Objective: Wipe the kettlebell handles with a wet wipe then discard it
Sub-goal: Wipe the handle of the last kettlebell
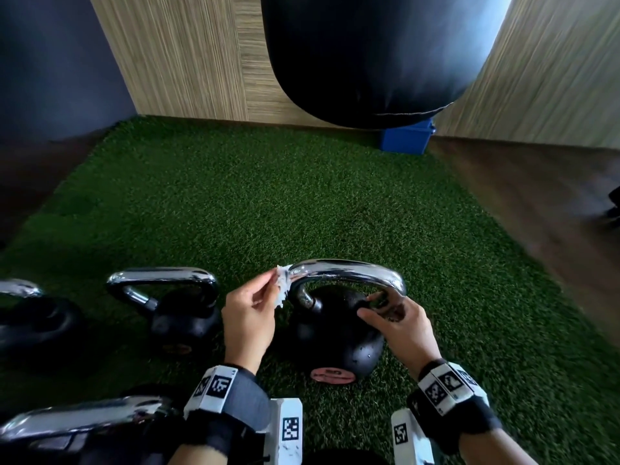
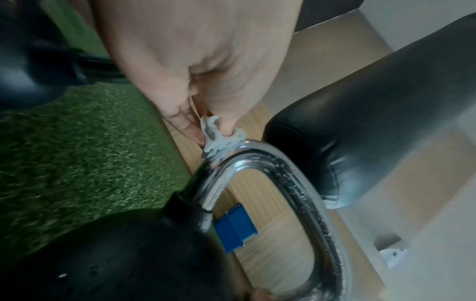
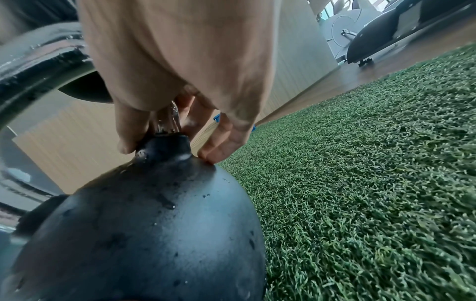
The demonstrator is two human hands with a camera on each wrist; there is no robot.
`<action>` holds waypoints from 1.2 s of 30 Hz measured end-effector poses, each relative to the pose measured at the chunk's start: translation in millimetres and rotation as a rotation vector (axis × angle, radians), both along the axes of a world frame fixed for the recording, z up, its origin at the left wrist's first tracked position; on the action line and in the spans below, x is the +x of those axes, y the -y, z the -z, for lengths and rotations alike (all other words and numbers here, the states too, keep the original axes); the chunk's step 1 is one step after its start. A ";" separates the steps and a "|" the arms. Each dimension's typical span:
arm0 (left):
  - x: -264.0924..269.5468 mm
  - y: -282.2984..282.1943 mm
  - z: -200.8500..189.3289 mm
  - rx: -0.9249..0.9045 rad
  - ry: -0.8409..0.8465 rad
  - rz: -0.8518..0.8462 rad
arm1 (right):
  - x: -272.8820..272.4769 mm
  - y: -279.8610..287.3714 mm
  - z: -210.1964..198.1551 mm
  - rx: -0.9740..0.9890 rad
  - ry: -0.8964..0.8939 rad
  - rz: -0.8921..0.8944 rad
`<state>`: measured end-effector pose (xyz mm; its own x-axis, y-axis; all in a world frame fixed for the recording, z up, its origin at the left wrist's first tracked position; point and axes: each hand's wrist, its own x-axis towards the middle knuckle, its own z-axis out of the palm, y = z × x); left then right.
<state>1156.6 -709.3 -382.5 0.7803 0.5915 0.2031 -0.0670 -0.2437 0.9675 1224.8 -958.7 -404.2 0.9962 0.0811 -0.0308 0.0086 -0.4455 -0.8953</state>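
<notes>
A black kettlebell [image 1: 339,337] with a shiny chrome handle [image 1: 349,270] stands on green turf in front of me. My left hand [image 1: 250,313] pinches a crumpled white wet wipe [image 1: 281,287] against the handle's left bend; in the left wrist view the wipe [image 2: 219,138] sits on the chrome handle [image 2: 260,156]. My right hand [image 1: 396,325] grips the right leg of the handle near the ball. In the right wrist view its fingers [image 3: 128,130] curl around the chrome leg [image 3: 167,122] above the wet black ball [image 3: 159,224].
A second kettlebell [image 1: 181,307] stands to the left, a third [image 1: 30,317] at the far left, and another chrome handle [image 1: 84,417] lies near my left wrist. A black punching bag [image 1: 369,55] hangs ahead. A blue bin [image 1: 406,139] stands by the wooden wall.
</notes>
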 end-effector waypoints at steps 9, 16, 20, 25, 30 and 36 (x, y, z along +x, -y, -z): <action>2.2 4.6 42.6 0.077 -0.217 0.042 | 0.7 -0.3 -8.9 0.079 -0.078 -0.070; -14.4 9.2 32.2 -0.010 -0.156 0.173 | -1.7 4.3 -31.3 -0.051 -0.137 -0.147; -1.3 16.6 27.4 0.083 -0.166 0.074 | -20.5 17.6 -44.8 -0.229 -0.070 -0.206; 37.6 25.2 7.5 0.311 -0.185 0.080 | -47.6 29.4 -47.4 -0.310 0.050 -0.411; 62.6 34.8 -10.5 0.375 -0.214 0.166 | -45.2 6.7 -53.7 -0.563 0.199 -0.523; 73.4 17.4 -19.0 0.267 -0.419 0.474 | 10.5 -16.6 -65.9 -0.557 0.154 -0.468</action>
<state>1230.0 -726.7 -363.5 0.9871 0.1380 -0.0814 0.1416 -0.5143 0.8458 1235.4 -942.1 -338.3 0.8578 0.5111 -0.0545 0.4158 -0.7524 -0.5109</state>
